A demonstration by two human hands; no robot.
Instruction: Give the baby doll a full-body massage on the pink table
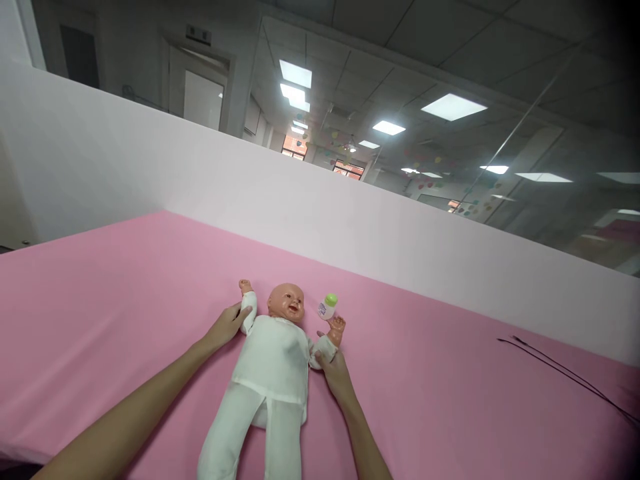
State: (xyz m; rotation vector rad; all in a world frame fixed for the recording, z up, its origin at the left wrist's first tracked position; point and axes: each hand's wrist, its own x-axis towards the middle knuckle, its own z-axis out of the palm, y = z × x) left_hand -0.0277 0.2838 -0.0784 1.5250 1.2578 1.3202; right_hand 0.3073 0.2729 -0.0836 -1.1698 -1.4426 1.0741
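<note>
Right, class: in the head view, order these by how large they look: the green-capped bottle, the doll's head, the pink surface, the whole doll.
Largest to smallest:
1. Pink surface
2. Whole doll
3. Doll's head
4. Green-capped bottle

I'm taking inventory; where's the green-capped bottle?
In the head view, the green-capped bottle is on the pink surface, just right of the doll's head, beside one doll hand.
</note>
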